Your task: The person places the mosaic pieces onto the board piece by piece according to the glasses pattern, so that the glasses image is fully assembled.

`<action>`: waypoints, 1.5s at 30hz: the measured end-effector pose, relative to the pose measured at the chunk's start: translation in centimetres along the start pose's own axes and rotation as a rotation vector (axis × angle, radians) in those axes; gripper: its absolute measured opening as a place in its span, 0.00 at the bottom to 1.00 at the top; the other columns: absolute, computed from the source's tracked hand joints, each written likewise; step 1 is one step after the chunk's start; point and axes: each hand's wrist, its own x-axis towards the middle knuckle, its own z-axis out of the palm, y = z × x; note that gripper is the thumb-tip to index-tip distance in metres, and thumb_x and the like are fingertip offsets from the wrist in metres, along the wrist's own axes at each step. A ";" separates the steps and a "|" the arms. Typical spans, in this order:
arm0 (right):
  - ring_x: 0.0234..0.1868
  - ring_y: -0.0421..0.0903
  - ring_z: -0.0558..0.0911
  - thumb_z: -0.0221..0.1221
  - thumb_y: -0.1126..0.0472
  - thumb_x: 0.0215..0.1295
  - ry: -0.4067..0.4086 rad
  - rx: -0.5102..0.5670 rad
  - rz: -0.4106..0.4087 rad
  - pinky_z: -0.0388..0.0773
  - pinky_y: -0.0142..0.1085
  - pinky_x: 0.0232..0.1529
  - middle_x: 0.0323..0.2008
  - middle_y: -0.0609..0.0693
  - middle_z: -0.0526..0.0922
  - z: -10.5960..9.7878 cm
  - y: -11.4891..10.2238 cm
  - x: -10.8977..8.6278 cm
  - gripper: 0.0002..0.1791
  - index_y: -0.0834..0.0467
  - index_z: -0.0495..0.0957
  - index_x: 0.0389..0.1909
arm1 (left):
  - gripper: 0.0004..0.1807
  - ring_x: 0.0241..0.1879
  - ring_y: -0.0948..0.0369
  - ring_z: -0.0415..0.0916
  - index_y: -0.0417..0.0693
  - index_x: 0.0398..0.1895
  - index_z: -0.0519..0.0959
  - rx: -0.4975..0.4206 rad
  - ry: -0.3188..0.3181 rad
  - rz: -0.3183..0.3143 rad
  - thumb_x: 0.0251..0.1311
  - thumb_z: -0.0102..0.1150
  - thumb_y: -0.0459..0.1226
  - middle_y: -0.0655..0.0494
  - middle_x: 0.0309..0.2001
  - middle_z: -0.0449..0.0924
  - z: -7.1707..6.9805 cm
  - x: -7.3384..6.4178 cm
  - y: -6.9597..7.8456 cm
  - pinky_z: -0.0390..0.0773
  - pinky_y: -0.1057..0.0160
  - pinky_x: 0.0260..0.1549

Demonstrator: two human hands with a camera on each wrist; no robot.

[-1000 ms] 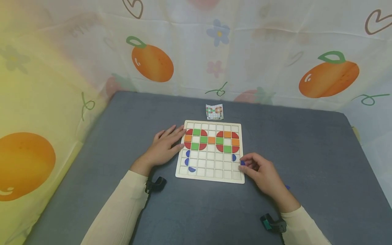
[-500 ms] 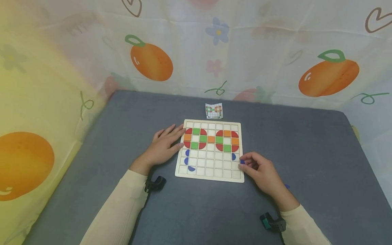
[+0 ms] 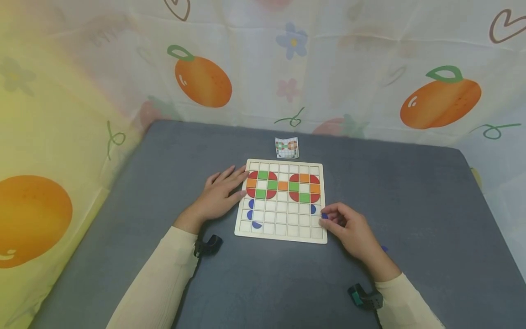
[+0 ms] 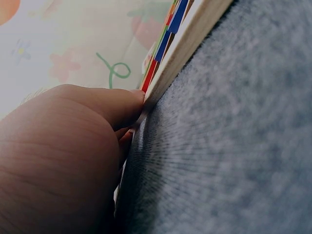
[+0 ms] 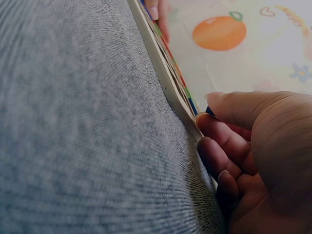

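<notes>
A square wooden grid board (image 3: 292, 219) lies flat on the table, with red, green and orange tiles forming two rings in its upper half. Three blue half-round tiles (image 3: 251, 204) sit in its lower left cells, and a single blue half-round tile (image 3: 313, 209) in a cell toward the right. My left hand (image 3: 218, 197) rests at the left edge, fingers stretched, with the thumb touching the board's side in the left wrist view. At the right edge my right hand (image 3: 352, 232) pinches another blue half-round tile (image 5: 209, 110) between thumb and forefinger; most of it is hidden.
A small paper card (image 3: 286, 148) printed with a similar pattern lies behind the board. Another blue piece (image 3: 384, 248) shows partly beside my right wrist. The table (image 3: 263, 283) has a grey cloth, and a fruit-printed curtain (image 3: 345, 55) hangs beyond its far edge.
The head view has tilted slightly, so everything sits a little higher in it. Both hands and the pinched blue tile keep practically the same places against the board.
</notes>
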 end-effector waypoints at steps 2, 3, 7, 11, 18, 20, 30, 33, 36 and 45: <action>0.38 0.48 0.79 0.73 0.63 0.72 -0.001 0.002 0.002 0.77 0.36 0.40 0.37 0.48 0.82 0.0 0.0 0.1 0.11 0.60 0.86 0.51 | 0.36 0.86 0.52 0.40 0.51 0.88 0.61 -0.001 0.000 -0.003 0.83 0.55 0.49 0.60 0.87 0.51 -0.1 0.1 0.0 0.35 0.37 0.78; 0.38 0.48 0.79 0.73 0.63 0.72 -0.001 0.002 0.002 0.77 0.36 0.40 0.37 0.48 0.82 0.0 0.0 0.1 0.11 0.60 0.86 0.51 | 0.36 0.86 0.52 0.40 0.51 0.88 0.60 0.000 -0.001 -0.005 0.83 0.55 0.49 0.60 0.87 0.51 -0.1 0.1 0.0 0.35 0.37 0.78; 0.38 0.47 0.79 0.73 0.64 0.72 -0.004 0.000 0.002 0.77 0.36 0.40 0.37 0.48 0.82 0.1 0.1 0.2 0.11 0.60 0.86 0.51 | 0.36 0.86 0.52 0.40 0.52 0.88 0.61 0.001 -0.005 -0.013 0.83 0.56 0.49 0.60 0.87 0.51 -0.1 0.1 0.0 0.35 0.38 0.78; 0.38 0.47 0.79 0.73 0.63 0.72 -0.007 -0.005 0.004 0.77 0.36 0.40 0.37 0.48 0.82 0.1 0.2 0.2 0.11 0.59 0.86 0.52 | 0.36 0.86 0.52 0.39 0.52 0.88 0.61 0.001 -0.012 -0.014 0.83 0.55 0.49 0.59 0.87 0.51 0.0 0.0 0.0 0.35 0.37 0.78; 0.38 0.47 0.79 0.73 0.63 0.72 -0.005 0.006 0.004 0.77 0.36 0.41 0.37 0.48 0.82 0.2 0.1 0.0 0.11 0.59 0.86 0.52 | 0.36 0.86 0.52 0.40 0.52 0.88 0.61 0.000 -0.009 -0.013 0.83 0.55 0.49 0.60 0.87 0.52 0.1 0.1 -0.1 0.35 0.37 0.78; 0.38 0.47 0.79 0.73 0.64 0.72 -0.006 0.014 -0.001 0.76 0.35 0.40 0.37 0.48 0.82 0.2 0.0 -0.1 0.11 0.59 0.86 0.51 | 0.36 0.86 0.52 0.40 0.52 0.88 0.61 -0.002 -0.005 -0.011 0.83 0.55 0.49 0.60 0.87 0.52 0.1 0.1 0.0 0.35 0.37 0.78; 0.38 0.46 0.78 0.75 0.66 0.69 -0.014 -0.003 -0.062 0.75 0.36 0.39 0.36 0.45 0.81 0.6 -0.2 -0.1 0.11 0.58 0.87 0.49 | 0.36 0.86 0.52 0.40 0.52 0.88 0.61 0.003 -0.006 -0.015 0.83 0.55 0.50 0.59 0.87 0.51 -0.1 0.1 0.1 0.35 0.37 0.78; 0.38 0.46 0.78 0.76 0.66 0.67 -0.003 -0.035 -0.078 0.75 0.36 0.39 0.36 0.45 0.79 0.8 -0.1 -0.1 0.12 0.58 0.87 0.48 | 0.36 0.86 0.52 0.40 0.52 0.88 0.61 0.005 -0.006 -0.015 0.83 0.55 0.50 0.60 0.87 0.52 -0.1 0.1 0.1 0.35 0.37 0.78; 0.38 0.45 0.77 0.77 0.66 0.65 0.004 -0.077 -0.095 0.76 0.36 0.39 0.36 0.44 0.78 1.0 0.0 -0.1 0.12 0.57 0.88 0.47 | 0.36 0.86 0.52 0.40 0.52 0.88 0.61 0.004 -0.005 -0.012 0.83 0.55 0.50 0.60 0.87 0.52 0.0 0.1 0.0 0.35 0.37 0.78; 0.36 0.44 0.75 0.78 0.65 0.65 0.025 -0.148 -0.139 0.73 0.37 0.36 0.34 0.44 0.75 1.4 0.1 -0.1 0.12 0.58 0.87 0.46 | 0.37 0.86 0.53 0.40 0.53 0.88 0.61 0.002 -0.006 -0.014 0.83 0.55 0.50 0.61 0.87 0.51 0.0 0.1 0.0 0.35 0.38 0.78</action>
